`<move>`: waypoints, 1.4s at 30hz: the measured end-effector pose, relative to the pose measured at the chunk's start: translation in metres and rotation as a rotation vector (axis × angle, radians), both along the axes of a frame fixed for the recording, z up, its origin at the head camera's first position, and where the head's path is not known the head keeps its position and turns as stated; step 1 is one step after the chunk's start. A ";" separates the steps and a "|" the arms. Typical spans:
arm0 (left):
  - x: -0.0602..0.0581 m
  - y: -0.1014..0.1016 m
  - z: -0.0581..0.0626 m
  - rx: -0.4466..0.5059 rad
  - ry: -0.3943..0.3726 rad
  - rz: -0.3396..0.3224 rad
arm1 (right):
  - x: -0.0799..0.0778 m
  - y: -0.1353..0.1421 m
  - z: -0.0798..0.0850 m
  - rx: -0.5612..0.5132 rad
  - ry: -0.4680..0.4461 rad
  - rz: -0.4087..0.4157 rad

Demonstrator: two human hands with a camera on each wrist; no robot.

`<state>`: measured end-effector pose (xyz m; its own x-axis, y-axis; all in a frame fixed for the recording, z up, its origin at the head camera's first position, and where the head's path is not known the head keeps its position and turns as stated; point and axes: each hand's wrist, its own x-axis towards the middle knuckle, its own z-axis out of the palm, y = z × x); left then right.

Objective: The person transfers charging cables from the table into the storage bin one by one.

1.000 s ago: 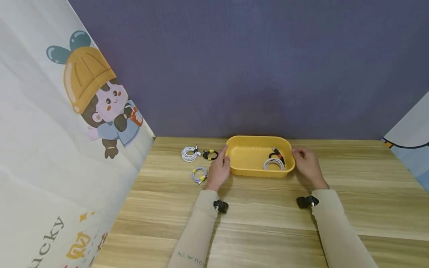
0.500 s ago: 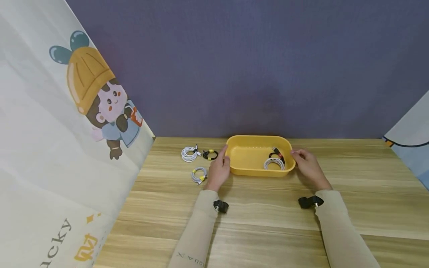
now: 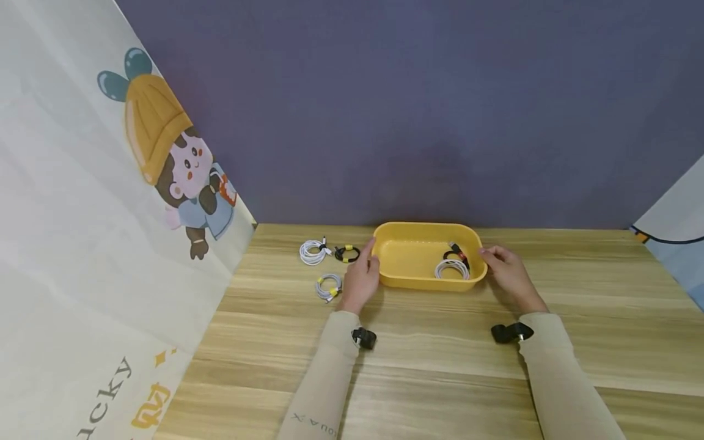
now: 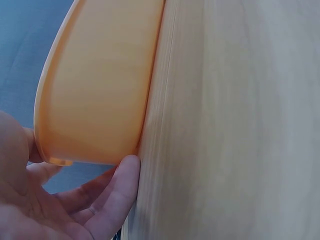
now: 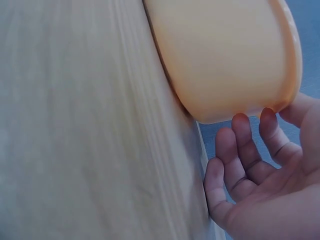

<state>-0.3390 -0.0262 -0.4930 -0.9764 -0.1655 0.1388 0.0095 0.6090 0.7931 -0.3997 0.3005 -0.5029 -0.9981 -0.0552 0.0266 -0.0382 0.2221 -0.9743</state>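
Even, moderate indoor light fills the head view. A broad, soft shadow smudges the blue-grey panel point(image 3: 429, 110) behind the yellow tray point(image 3: 407, 260), and fainter shadows run beside the sleeves point(image 3: 319, 379) across the wooden tabletop point(image 3: 423, 379), which carries a pale sheen low in the middle. Small glints dot the tray's inner wall. Wide-angle stretching pulls at the printed white curtain point(image 3: 66, 201) by the left edge, and the coiled white cable point(image 3: 310, 261) looks slightly soft. The 2 wrist views are hazier: wood grain smears into blurred bands, a bluish-white veil washes over the wood, and the tray turns peach-orange. In the right wrist view, fingertips of the right hand point(image 5: 260, 185) darken beside the tray. The light's exact direction cannot be told.
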 end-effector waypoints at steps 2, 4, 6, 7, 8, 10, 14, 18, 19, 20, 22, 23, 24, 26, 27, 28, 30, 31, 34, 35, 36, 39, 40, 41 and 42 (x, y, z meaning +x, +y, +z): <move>0.000 0.000 0.000 -0.006 0.005 0.002 | 0.000 0.000 0.000 0.006 -0.001 -0.002; 0.000 0.000 0.000 -0.013 0.010 0.006 | 0.000 0.001 0.000 0.036 -0.001 -0.004; 0.000 0.001 0.001 -0.022 0.013 0.011 | 0.000 0.001 0.001 0.063 0.001 0.000; 0.000 0.001 0.002 -0.026 0.011 0.013 | 0.000 0.001 0.001 0.053 -0.003 0.002; 0.001 0.001 0.002 -0.026 0.011 0.016 | 0.000 0.001 0.001 0.045 -0.005 0.002; 0.001 0.002 0.003 -0.028 0.007 0.019 | 0.000 0.000 0.001 0.014 -0.016 0.004; -0.001 0.003 0.005 -0.029 0.009 0.026 | -0.005 0.001 0.000 0.010 -0.013 0.004; -0.004 0.005 0.009 -0.019 0.007 0.017 | -0.012 0.003 0.002 0.034 -0.015 0.017; -0.005 0.005 0.009 -0.014 0.006 0.015 | -0.014 0.004 0.002 0.041 -0.013 0.022; -0.006 0.004 0.010 -0.012 0.007 0.016 | -0.015 0.005 0.002 0.038 -0.014 0.028; -0.008 0.003 0.014 0.003 0.018 0.025 | -0.019 0.006 0.003 0.043 -0.011 0.040; -0.009 0.002 0.016 0.009 0.027 0.032 | -0.021 0.007 0.003 0.045 -0.007 0.044; -0.009 -0.001 0.016 0.012 0.037 0.037 | -0.021 0.007 0.003 0.045 -0.004 0.045; -0.008 -0.006 0.020 0.017 0.052 0.056 | -0.021 0.007 0.003 0.033 -0.001 0.049; -0.008 -0.008 0.021 0.015 0.056 0.066 | -0.021 0.007 0.003 0.033 0.003 0.048; -0.009 -0.011 0.021 0.008 0.059 0.077 | -0.022 0.006 0.003 0.025 0.003 0.049; -0.009 -0.018 0.023 -0.004 0.064 0.100 | -0.022 0.006 0.003 0.021 0.000 0.050; -0.008 -0.020 0.024 0.000 0.063 0.110 | -0.022 0.006 0.003 0.018 -0.005 0.050; -0.008 -0.031 0.025 0.002 0.077 0.135 | -0.022 0.006 0.004 0.072 0.000 0.049; -0.007 -0.034 0.025 0.009 0.084 0.143 | -0.022 0.007 0.004 0.091 0.002 0.049; -0.007 -0.038 0.025 0.015 0.089 0.151 | -0.022 0.007 0.004 0.108 0.004 0.049; -0.006 -0.049 0.024 0.012 0.104 0.186 | -0.023 0.007 0.004 0.140 0.014 0.051; -0.006 -0.053 0.023 0.010 0.105 0.196 | -0.024 0.008 0.004 0.140 0.015 0.052; -0.005 -0.057 0.022 0.009 0.102 0.205 | -0.024 0.008 0.003 0.141 0.013 0.053; -0.005 -0.061 0.021 0.007 0.096 0.213 | -0.024 0.008 0.003 0.141 0.011 0.054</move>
